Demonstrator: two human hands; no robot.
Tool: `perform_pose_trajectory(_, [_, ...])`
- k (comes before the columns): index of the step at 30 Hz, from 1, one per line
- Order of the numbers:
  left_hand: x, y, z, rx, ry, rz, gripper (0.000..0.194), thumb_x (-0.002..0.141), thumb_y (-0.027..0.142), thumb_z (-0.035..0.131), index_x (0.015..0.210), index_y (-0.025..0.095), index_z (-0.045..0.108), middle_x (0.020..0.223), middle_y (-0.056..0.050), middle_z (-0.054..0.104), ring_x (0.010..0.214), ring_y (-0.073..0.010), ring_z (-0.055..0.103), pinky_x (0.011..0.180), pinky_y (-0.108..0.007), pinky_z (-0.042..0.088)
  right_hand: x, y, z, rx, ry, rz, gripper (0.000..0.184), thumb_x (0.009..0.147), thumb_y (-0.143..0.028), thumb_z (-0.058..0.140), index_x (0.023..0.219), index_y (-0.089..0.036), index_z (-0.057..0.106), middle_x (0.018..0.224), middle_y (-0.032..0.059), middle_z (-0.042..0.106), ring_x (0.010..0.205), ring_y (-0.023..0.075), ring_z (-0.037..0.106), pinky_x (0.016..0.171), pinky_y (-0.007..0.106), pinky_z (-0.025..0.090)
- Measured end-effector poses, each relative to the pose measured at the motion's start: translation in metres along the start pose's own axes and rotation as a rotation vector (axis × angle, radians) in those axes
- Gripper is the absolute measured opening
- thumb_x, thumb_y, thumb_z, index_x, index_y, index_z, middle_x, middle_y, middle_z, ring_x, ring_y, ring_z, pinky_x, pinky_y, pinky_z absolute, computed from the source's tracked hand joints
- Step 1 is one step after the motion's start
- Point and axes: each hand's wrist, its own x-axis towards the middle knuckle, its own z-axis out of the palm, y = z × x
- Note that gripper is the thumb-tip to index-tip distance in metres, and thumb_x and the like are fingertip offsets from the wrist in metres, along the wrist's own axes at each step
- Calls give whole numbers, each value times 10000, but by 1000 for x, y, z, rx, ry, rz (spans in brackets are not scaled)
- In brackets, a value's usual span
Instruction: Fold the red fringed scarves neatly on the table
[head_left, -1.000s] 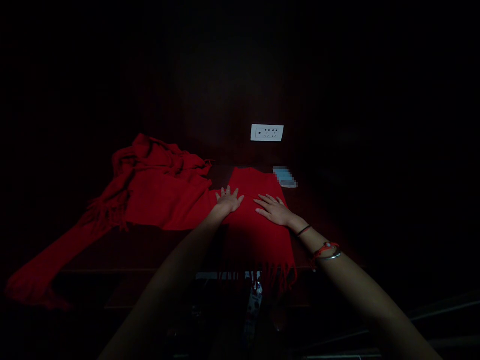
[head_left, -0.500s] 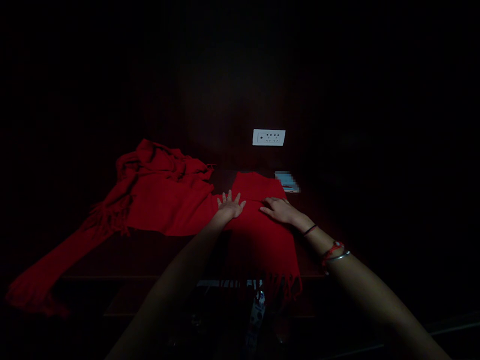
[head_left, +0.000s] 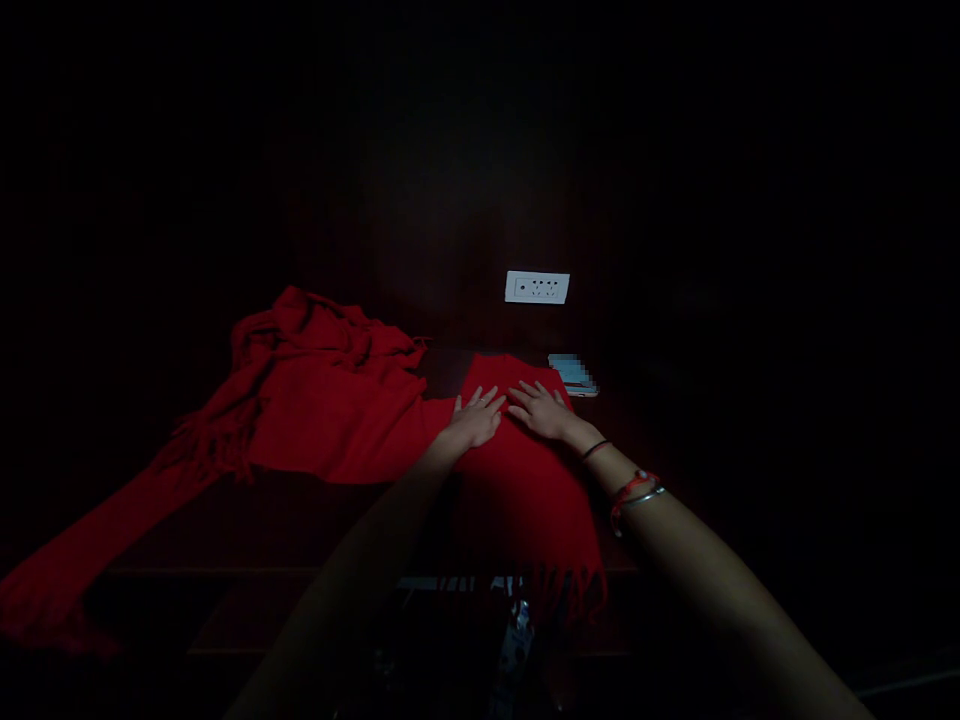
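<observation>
A red fringed scarf (head_left: 525,490) lies over a dark table, its near fringe hanging past the front edge. My left hand (head_left: 477,418) rests flat on its upper part with the fingers spread. Close beside it, my right hand (head_left: 541,410) also lies flat on the cloth, fingers apart. Neither hand grips anything. From beneath my left hand the red cloth runs on to the left into a rumpled heap, and a fringed strip trails off the table at the lower left.
A white wall socket (head_left: 537,287) is on the dark wall ahead. Beyond my right hand lies a flat, pale-blue item (head_left: 574,376), blurred out. Under the table edge (head_left: 300,571) hangs a bluish patterned strip (head_left: 516,640). Everything else is very dark.
My right hand has moved left, toward my left hand, across the scarf. My left hand has turned and shifted slightly right. The view has tipped up a little.
</observation>
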Motion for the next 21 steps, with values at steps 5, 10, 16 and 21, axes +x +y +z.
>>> perform_pose_trajectory(5, [-3,-4,-3,-14,-162,-63,507,834,418,146,1316,260,132,1378,30,68,1250,-219,56,976,-475,124,-1,-1,19,14,-117,35,609,786,-576,71,1321,-287,79,1389,-8,48,1250,243,22,968,502,70])
perform_pose_trajectory(10, [0,-6,-4,-10,-169,-163,572,817,474,143,1325,214,103,1379,14,34,1251,-217,29,988,-457,110,-22,27,20,-12,-173,114,680,770,-602,78,1330,-217,46,1389,31,-1,1251,216,10,993,425,75])
perform_pose_trajectory(16, [3,2,0,11,67,-221,555,824,450,178,1315,193,178,1381,-26,71,1248,-249,36,981,-472,121,-19,23,6,-26,-7,167,721,778,-589,80,1326,-125,133,1381,98,91,1251,225,29,996,402,81])
perform_pose_trajectory(21, [7,-10,5,-6,224,-176,500,837,406,162,1313,253,163,1376,18,127,1248,-232,73,980,-466,138,18,12,12,5,59,109,642,794,-565,108,1326,-207,128,1388,51,84,1251,226,27,986,429,88])
